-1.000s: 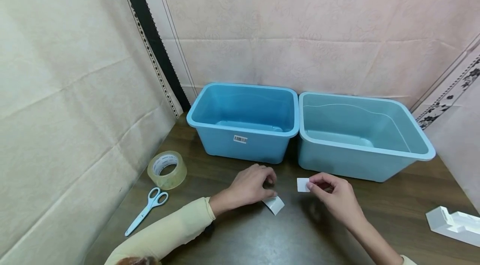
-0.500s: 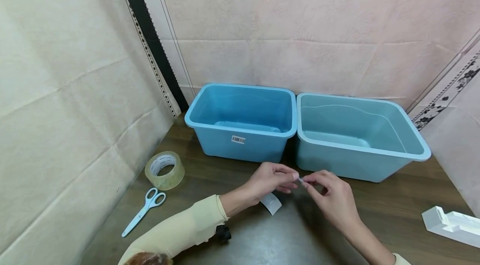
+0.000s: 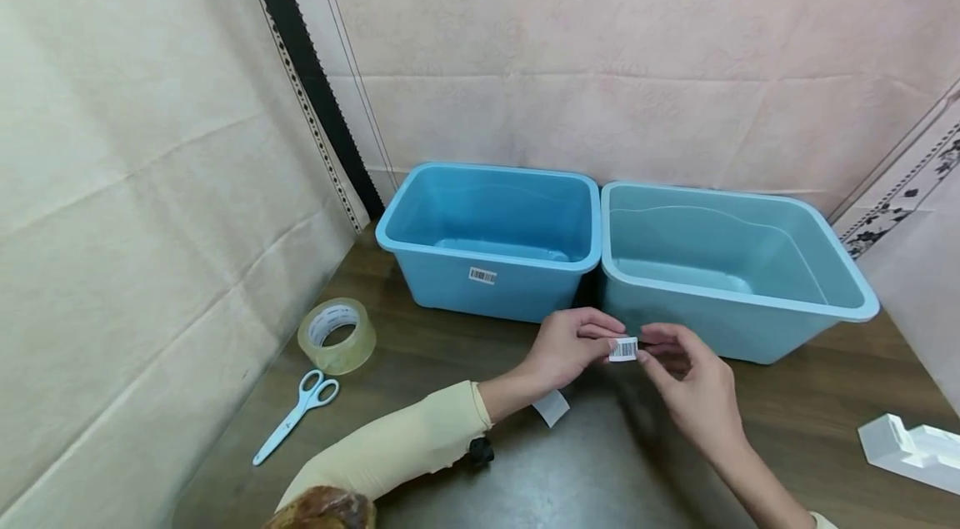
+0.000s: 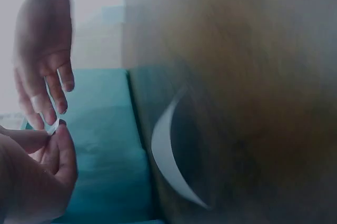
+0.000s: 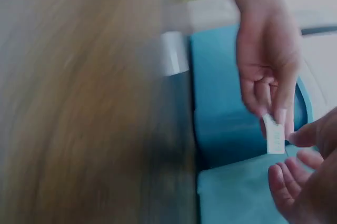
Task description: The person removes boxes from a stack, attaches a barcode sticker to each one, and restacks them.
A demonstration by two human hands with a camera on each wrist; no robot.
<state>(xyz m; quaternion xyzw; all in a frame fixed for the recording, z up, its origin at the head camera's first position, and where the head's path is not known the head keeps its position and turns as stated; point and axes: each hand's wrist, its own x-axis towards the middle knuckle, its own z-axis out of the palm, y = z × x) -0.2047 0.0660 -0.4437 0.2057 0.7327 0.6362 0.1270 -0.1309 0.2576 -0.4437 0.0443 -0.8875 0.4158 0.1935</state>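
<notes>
In the head view my left hand pinches a small white barcode sticker between thumb and fingers, in front of the right bin. My right hand is at the sticker's other edge. In the right wrist view its thumb is beside the sticker, and its fingers look loosely extended, not closed on it. Whether the thumb touches the edge, I cannot tell. A curled white paper strip lies on the table below my left wrist. A barcode label sits on the left bin's front.
Two blue bins stand side by side at the back, the left bin darker than the right bin. At left lie a roll of clear tape and light-blue scissors. A white block lies at the right.
My left hand has come up from the paper strip to the sticker, which my right hand held. The sticker is now in my left hand, barcode showing, and my right fingers have loosened.
</notes>
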